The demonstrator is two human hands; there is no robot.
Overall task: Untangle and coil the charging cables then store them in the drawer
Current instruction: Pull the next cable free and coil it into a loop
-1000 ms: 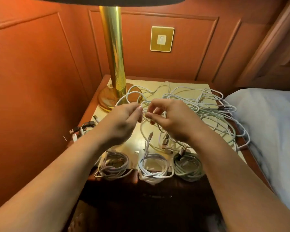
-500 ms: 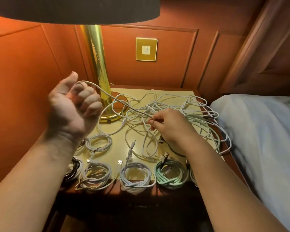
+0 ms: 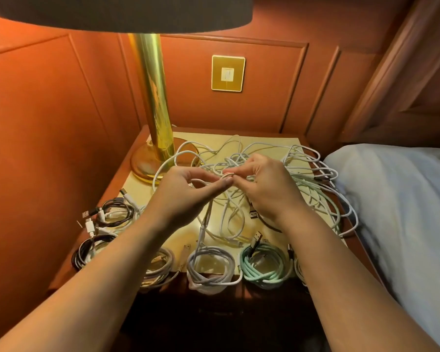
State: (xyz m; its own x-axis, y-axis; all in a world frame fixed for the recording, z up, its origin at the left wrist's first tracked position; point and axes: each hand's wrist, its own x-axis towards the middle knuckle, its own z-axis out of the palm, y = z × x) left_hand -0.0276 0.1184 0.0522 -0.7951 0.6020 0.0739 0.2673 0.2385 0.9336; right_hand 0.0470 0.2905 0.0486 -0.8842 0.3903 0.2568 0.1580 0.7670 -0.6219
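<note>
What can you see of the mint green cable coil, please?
The green coil is one cable wound into a flat round bundle of several loops, with a smooth, rubbery look. It lies at the front edge of the nightstand, right of a white coil. A dark metal plug sticks up from its top left. No hand touches it.

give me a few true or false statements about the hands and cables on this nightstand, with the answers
1. Both hands, left hand and right hand, pinch a white cable above the tangled pile. True.
2. The mint green coil lies at the back beside the lamp base. False: it lies at the front edge of the nightstand.
3. The black coils lie on the left side. True.
4. All cables are already coiled. False: a loose tangle remains at the back.
</note>
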